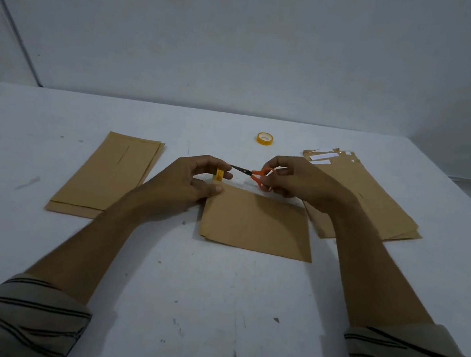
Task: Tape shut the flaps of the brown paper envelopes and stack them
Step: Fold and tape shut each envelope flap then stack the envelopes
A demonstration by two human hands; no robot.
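1. Your left hand (195, 179) is at mid-table, fingers curled, thumb and forefinger pinching a small tape roll (219, 175). The yellow roll sits just over the far left corner of the middle envelope (255, 226).
2. The lower fingers of that hand rest on the same corner of the envelope.
3. Your right hand (297, 180) grips the scissors (254, 174), fingers curled through and around the orange handles.
4. The scissors point left. The dark blades are nearly together, with the tip right at your left fingertips above the roll. You can't tell whether any tape lies between the blades.
5. The middle envelope lies flat on the white table (213, 295), between your forearms, with its near edge towards you. Your hands hide its far edge.
6. The left stack (109, 173) of brown envelopes lies flat, well left of your left hand, edges slightly fanned.
7. The right stack (375, 196) lies under and beyond your right wrist, with white strips (321, 156) showing at its far end. Its near left corner touches or overlaps the middle envelope; you can't tell which.
8. A second tape roll (264, 138) lies flat at the far side of the table, apart from everything else.
9. Striped sleeves (18, 314) are rolled up on both forearms at the near edge.
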